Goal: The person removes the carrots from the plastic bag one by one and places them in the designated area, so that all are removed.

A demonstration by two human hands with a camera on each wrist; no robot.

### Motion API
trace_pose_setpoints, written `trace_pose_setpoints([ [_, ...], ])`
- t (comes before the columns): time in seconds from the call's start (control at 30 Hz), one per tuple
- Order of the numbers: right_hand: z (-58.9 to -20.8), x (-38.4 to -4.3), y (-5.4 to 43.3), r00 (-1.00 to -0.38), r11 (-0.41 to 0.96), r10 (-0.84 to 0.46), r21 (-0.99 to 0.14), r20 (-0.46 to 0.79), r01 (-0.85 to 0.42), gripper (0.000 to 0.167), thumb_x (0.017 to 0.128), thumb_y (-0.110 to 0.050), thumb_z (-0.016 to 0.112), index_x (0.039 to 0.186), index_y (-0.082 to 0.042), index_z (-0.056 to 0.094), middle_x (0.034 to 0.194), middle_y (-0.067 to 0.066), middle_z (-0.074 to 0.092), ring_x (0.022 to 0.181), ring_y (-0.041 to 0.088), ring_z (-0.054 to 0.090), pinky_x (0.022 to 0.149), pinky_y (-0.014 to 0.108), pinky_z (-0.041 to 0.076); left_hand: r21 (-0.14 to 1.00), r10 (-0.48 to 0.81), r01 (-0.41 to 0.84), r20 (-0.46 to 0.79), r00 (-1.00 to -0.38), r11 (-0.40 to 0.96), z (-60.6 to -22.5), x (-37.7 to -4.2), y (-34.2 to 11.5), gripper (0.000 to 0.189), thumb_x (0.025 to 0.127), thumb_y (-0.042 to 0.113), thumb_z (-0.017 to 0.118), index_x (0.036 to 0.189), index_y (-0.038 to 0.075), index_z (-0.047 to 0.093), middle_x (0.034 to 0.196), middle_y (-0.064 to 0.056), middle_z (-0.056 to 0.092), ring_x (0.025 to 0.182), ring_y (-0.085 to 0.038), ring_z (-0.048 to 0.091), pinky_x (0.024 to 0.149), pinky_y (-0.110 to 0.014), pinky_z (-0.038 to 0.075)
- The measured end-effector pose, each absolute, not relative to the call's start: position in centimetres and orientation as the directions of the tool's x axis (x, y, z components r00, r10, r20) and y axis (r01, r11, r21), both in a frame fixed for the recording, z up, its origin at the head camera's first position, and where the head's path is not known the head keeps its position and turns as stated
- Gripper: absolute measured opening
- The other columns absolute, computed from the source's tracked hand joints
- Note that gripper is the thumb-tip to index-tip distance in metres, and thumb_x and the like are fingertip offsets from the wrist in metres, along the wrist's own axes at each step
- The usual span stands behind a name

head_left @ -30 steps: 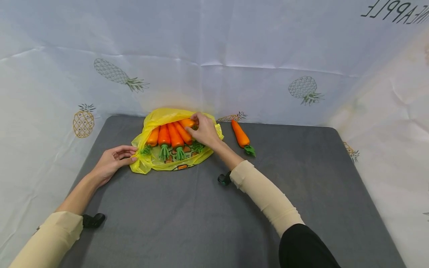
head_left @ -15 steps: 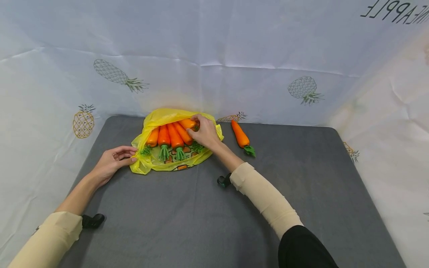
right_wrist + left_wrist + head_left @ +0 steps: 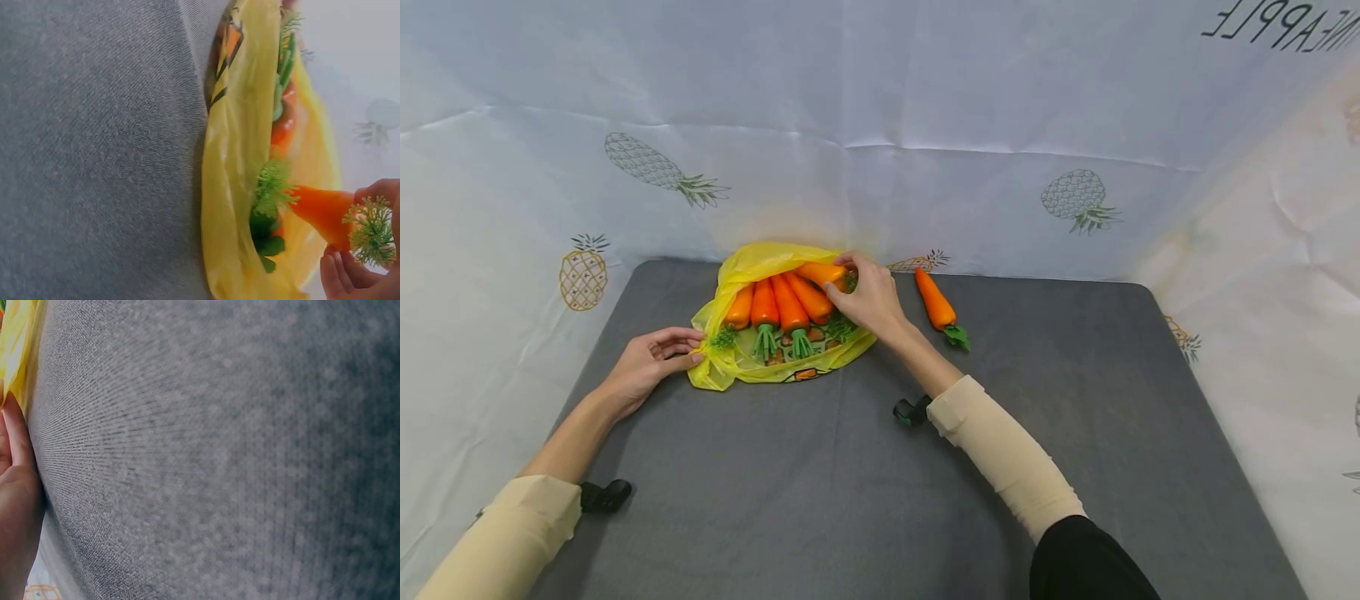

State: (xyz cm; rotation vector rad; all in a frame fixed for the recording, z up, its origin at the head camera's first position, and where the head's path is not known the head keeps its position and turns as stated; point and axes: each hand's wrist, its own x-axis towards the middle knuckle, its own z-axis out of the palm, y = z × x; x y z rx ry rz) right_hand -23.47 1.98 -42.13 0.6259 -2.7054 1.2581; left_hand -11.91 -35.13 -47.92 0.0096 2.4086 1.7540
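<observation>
A yellow plastic bag (image 3: 752, 257) lies at the back left of the table, its mouth toward me. Several orange toy carrots (image 3: 790, 307) with green tops are inside. My left hand (image 3: 655, 362) pinches the bag's left edge between thumb and fingers; the left wrist view shows only part of that hand (image 3: 19, 487) and a strip of yellow. At the bag's right side my right hand (image 3: 872, 296) pinches one carrot (image 3: 820, 272) near its leafy end. In the right wrist view that carrot (image 3: 328, 212) points into the bag, fingers around its thick end.
Another orange carrot (image 3: 936, 302) with a green top lies on the grey table (image 3: 880, 500) right of the bag. Behind the table hangs a white cloth (image 3: 955, 192) printed with pineapples. Black straps with small devices sit at both wrists.
My right hand has shifted slightly to the right and toward me, drawing the pinched carrot a little outward. My left hand stays at the bag's edge. The loose carrot has not moved.
</observation>
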Motion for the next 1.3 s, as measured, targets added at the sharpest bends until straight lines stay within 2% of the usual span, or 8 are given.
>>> trace_pose_setpoints([
  [0.17,-41.2,-22.5,2.9,-0.905,0.561,-0.325,-0.715,0.275,-0.418,0.039,0.100,-0.026,0.076,0.133,-0.007,0.069,0.131,0.013,0.076,0.112,0.032,0.073,0.098,0.048,0.060,0.947,0.101,-0.083,-0.120,-0.988,0.310,-48.0,-11.9,-35.1,0.031,0.102,0.011,0.076,0.132,0.008,0.068,0.112,0.024,0.073,0.101,0.004,0.067,0.087,-0.009,0.056],
  [0.37,-40.5,-21.4,3.8,-0.877,0.542,-0.355,-0.694,0.323,-0.475,0.040,0.099,-0.025,0.077,0.133,-0.006,0.068,0.130,0.012,0.076,0.120,0.030,0.072,0.106,0.047,0.058,0.947,0.097,-0.086,-0.122,-0.988,0.310,-48.0,-11.9,-35.1,0.030,0.102,0.011,0.076,0.132,0.008,0.068,0.111,0.024,0.073,0.100,0.004,0.067,0.087,-0.009,0.056],
  [0.67,-38.7,-19.5,5.6,-0.855,0.508,-0.340,-0.689,0.391,-0.517,0.039,0.099,-0.023,0.079,0.132,-0.006,0.070,0.128,0.012,0.077,0.117,0.029,0.073,0.104,0.046,0.059,0.946,0.099,-0.086,-0.123,-0.987,0.313,-48.1,-11.9,-35.1,0.031,0.103,0.012,0.076,0.132,0.007,0.067,0.112,0.024,0.072,0.100,0.004,0.067,0.087,-0.009,0.056],
  [0.93,-37.7,-18.2,8.1,-0.858,0.510,-0.295,-0.690,0.420,-0.513,0.038,0.098,-0.022,0.080,0.130,-0.005,0.070,0.125,0.013,0.076,0.114,0.030,0.072,0.102,0.047,0.059,0.946,0.097,-0.091,-0.127,-0.987,0.311,-48.0,-11.9,-35.1,0.031,0.103,0.012,0.076,0.132,0.008,0.067,0.111,0.025,0.072,0.100,0.005,0.067,0.087,-0.009,0.056],
  [1.03,-37.8,-18.0,9.4,-0.861,0.526,-0.272,-0.683,0.430,-0.507,0.036,0.097,-0.022,0.081,0.128,-0.005,0.071,0.123,0.013,0.076,0.111,0.030,0.072,0.097,0.047,0.060,0.945,0.097,-0.094,-0.130,-0.987,0.312,-48.0,-11.9,-35.1,0.031,0.103,0.012,0.076,0.132,0.008,0.067,0.111,0.025,0.072,0.100,0.005,0.067,0.087,-0.009,0.056],
  [1.3,-38.3,-18.2,13.4,-0.894,0.553,-0.159,-0.713,0.419,-0.432,0.040,0.096,-0.021,0.082,0.130,-0.003,0.070,0.126,0.017,0.076,0.111,0.035,0.073,0.100,0.054,0.060,0.942,0.096,-0.094,-0.131,-0.987,0.323,-48.1,-11.9,-35.1,0.032,0.103,0.014,0.076,0.133,0.007,0.067,0.111,0.025,0.072,0.100,0.005,0.067,0.086,-0.009,0.056],
])
